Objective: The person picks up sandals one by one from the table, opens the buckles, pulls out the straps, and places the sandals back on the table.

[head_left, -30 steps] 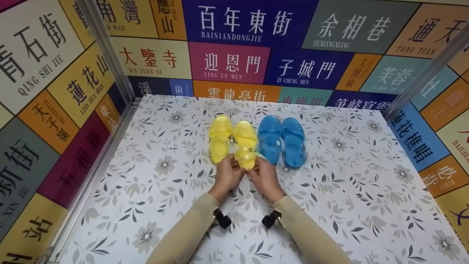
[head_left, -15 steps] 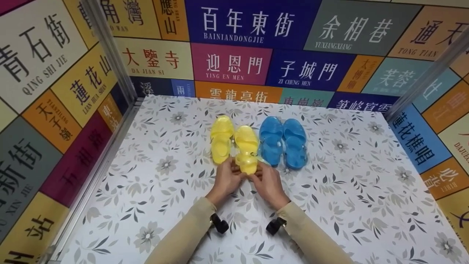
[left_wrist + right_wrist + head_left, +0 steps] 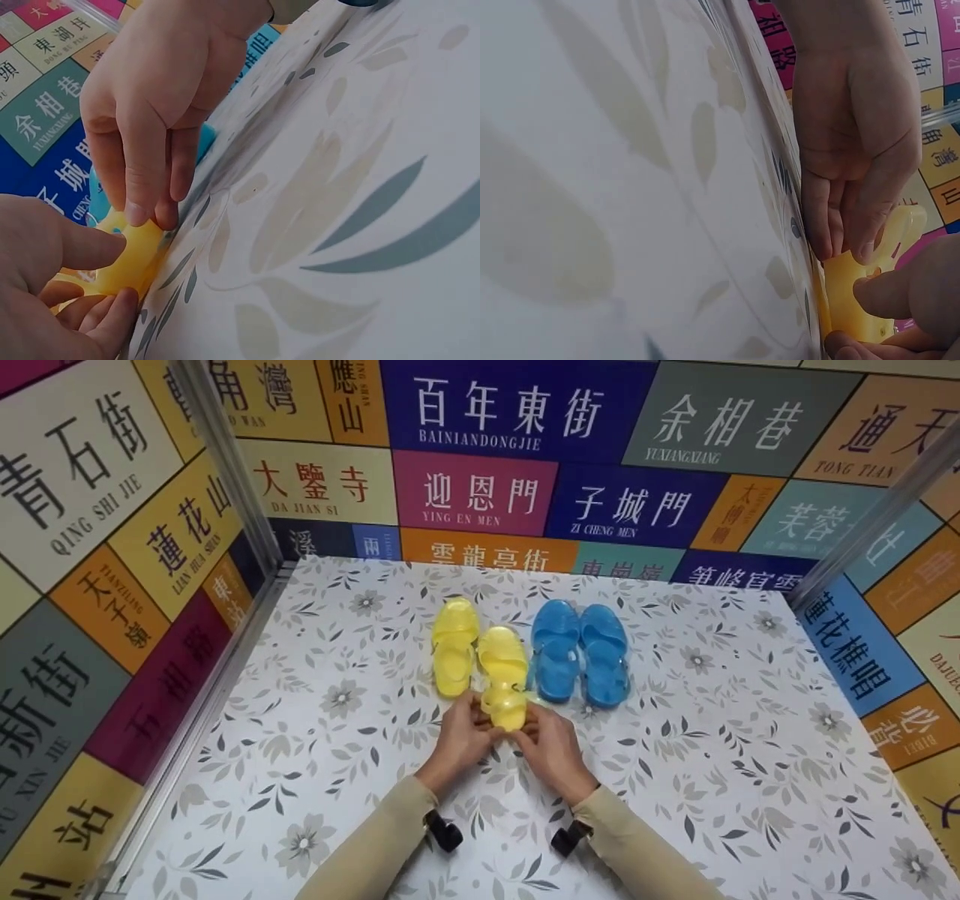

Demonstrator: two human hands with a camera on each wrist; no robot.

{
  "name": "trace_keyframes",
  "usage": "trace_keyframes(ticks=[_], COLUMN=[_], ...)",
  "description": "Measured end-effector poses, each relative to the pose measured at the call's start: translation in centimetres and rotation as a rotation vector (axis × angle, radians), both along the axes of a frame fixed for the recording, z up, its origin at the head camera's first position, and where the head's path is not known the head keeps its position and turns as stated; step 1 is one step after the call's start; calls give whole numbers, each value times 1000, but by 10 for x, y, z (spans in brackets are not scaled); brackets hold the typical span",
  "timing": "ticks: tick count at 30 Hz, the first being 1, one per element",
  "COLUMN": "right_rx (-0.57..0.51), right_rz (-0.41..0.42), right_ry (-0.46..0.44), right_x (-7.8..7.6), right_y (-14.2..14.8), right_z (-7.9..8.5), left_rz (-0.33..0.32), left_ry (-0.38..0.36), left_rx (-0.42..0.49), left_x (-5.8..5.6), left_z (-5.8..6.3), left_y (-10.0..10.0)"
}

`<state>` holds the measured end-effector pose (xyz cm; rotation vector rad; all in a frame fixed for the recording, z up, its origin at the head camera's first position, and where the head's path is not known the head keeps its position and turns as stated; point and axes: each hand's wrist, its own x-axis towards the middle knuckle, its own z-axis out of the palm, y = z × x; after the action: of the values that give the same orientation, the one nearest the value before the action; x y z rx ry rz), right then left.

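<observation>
In the head view, my left hand [image 3: 463,741] and right hand [image 3: 553,746] pinch the heel of a yellow sandal [image 3: 502,652] from either side. Its toe points away from me. Both wrist views show thumb and fingers of each hand on the yellow heel [image 3: 135,251], low at the tabletop. Just left of it lies the matching yellow sandal [image 3: 454,649], a little farther from me and touched by neither hand. To the right, two blue sandals [image 3: 555,652] stand side by side with their toes pointing the same way.
White cloth with grey flowers and leaves covers the table [image 3: 720,750]. Panels of coloured street-name signs [image 3: 472,491] enclose the back and both sides. A metal rail [image 3: 195,712] runs along the left edge.
Both hands have drawn the held yellow sandal towards me, so its toe now sits behind the other yellow one's. The other sandals stay put on the table.
</observation>
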<state>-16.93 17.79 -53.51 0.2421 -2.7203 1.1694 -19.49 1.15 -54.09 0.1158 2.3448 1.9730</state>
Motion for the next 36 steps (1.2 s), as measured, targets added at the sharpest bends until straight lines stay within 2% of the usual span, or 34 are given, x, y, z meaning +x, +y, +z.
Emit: trace_keyframes(ticks=[7, 17, 21, 25, 28, 31, 34, 36], right_rx=[28, 65, 65, 50, 29, 19, 11, 11], right_rz=[13, 40, 49, 56, 48, 30, 6, -10], right_ry=[-49, -45, -44, -33, -7, 23, 43, 68], right_x=[9, 17, 19, 19, 17, 14, 11, 8], right_y=[-2, -2, -2, 0, 5, 11, 17, 21], right_z=[4, 5, 4, 6, 8, 12, 15, 17], left_rz=[-32, -66, -85, -133, -150, -101, -40, -26], left_ry=[19, 19, 34, 52, 150, 283, 395, 487], left_rx=[-83, -156, -175, -182, -245, -335, -345, -328], left_x=[8, 16, 18, 15, 8, 1, -2, -3], left_z=[2, 4, 3, 4, 7, 9, 12, 14], left_y=[-7, -12, -15, -24, -33, -39, -38, -35])
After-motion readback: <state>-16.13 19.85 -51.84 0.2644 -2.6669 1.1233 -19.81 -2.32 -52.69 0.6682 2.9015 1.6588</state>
